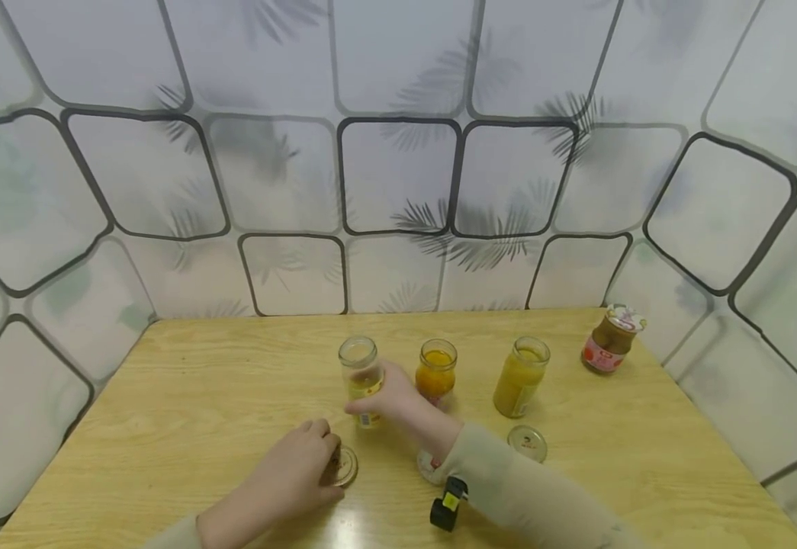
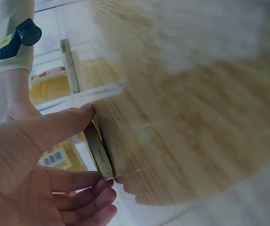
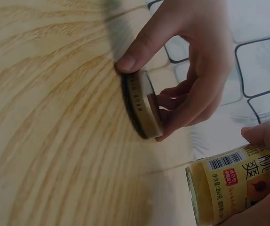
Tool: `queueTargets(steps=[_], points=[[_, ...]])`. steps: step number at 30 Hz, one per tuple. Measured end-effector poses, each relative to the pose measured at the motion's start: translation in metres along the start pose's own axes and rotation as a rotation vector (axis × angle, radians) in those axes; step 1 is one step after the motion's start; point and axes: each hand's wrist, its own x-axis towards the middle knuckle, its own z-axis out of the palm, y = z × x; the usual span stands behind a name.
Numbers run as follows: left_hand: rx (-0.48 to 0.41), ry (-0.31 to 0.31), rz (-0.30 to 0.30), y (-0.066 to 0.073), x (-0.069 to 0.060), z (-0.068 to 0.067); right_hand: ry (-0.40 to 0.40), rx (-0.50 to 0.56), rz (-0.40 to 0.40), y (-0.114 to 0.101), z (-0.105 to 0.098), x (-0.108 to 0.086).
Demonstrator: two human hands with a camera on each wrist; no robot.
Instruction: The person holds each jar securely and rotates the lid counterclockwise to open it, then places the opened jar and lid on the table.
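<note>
My left hand [image 1: 295,465] pinches a gold metal jar lid [image 1: 346,467] by its rim, thumb on one side and fingers on the other, low at the table. The lid's side, printed "OPEN", shows in the left wrist view. My right hand [image 1: 398,400] grips an uncapped glass jar [image 1: 358,354] with a yellow label round its body. In the right wrist view the label [image 3: 231,181] carries a barcode and a peach picture. Whether this jar's base touches the table, I cannot tell. Behind my right hand stands an open jar of orange contents [image 1: 435,370], partly hidden.
Further right are an open jar of yellow contents [image 1: 523,377] and a capped brown jar [image 1: 611,339] with a pink label. A gold lid [image 1: 527,442] lies near my right sleeve [image 1: 508,476], which partly covers a pale lid [image 1: 429,465]. The patterned wall [image 1: 398,274] closes off the table's back.
</note>
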Motion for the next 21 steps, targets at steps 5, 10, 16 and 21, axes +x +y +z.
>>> queueTargets(steps=[5, 10, 16, 21], points=[[0.011, -0.011, -0.006, 0.0, 0.0, 0.001, 0.024, -0.023, -0.009, 0.007, 0.007, 0.008], [0.023, -0.005, -0.004, 0.0, -0.001, 0.002, 0.053, -0.018, -0.031, 0.016, 0.015, 0.017], [0.016, -0.01, -0.003, 0.001, -0.002, 0.003, 0.037, 0.055, -0.1, 0.027, 0.021, 0.025], [0.019, -0.012, -0.011, 0.001, -0.003, 0.003, 0.011, -0.001, -0.123, 0.028, 0.021, 0.029]])
